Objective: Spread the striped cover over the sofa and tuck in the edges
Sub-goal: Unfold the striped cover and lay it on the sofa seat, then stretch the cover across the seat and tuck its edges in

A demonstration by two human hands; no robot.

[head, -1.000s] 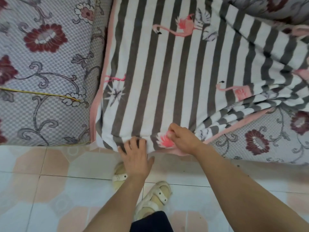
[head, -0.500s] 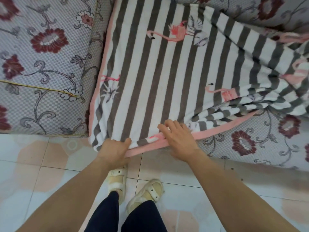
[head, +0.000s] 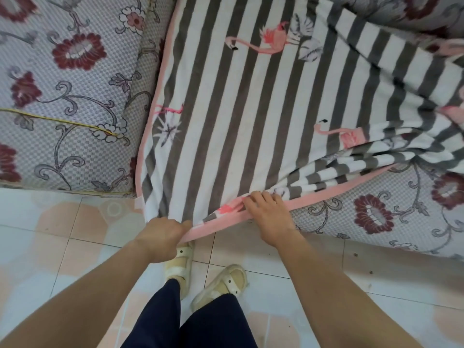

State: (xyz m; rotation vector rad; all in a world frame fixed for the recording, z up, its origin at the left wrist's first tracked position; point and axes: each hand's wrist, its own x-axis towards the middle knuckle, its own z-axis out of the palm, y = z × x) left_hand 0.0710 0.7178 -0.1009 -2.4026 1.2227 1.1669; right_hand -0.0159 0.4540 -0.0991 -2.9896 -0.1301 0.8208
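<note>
Striped cover (head: 251, 116) lies over the floral sofa (head: 70, 96) seat, bunched at the right. Left hand (head: 160, 237) is closed around the cover's pink hem (head: 200, 228) at the front corner. Right hand (head: 270, 217) lies flat, fingers spread, pressing the hem against the seat front.

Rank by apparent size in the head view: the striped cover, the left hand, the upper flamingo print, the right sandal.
1. striped cover, by far the largest.
2. upper flamingo print.
3. left hand and right sandal look alike; the sandal is partly hidden by the leg, so no ranking.
</note>
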